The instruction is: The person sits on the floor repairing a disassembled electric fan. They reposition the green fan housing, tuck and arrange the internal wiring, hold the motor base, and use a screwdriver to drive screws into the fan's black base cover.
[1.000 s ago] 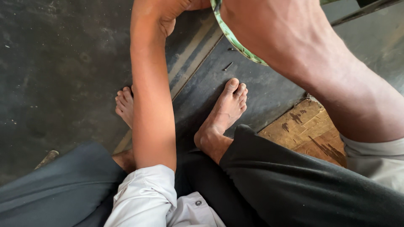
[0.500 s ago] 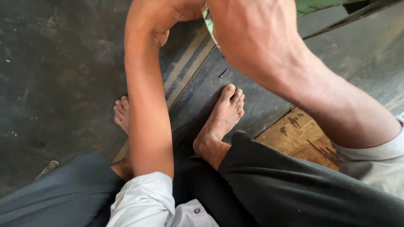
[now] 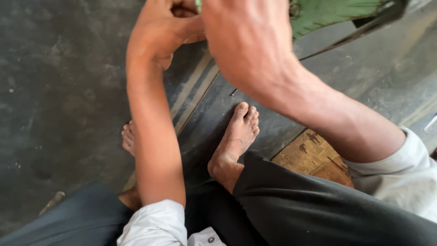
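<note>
The left hand is raised at the top of the view on a bare forearm that climbs almost straight up from a rolled white sleeve near the bottom edge; its fingers are curled in tightly, but whether they pinch anything cannot be told, since the fingertips meet the other hand and are partly cut off by the frame. Just beside it, touching at the knuckles, the right hand fills the upper middle, back of the hand toward the camera, fingers bent downward and away so that its grip is hidden; its forearm slants down to the right into a pale grey sleeve. Peeking out between and behind the two hands is a flat green metal piece with a dark edge, running off to the upper right; it lies right against the right hand, though actual contact is covered. Below, the dark, stained concrete floor carries pale painted stripes, and two bare feet rest on it, the right foot in the middle. Black trousers cover the legs, and a worn brown wooden board sits by the right knee.
</note>
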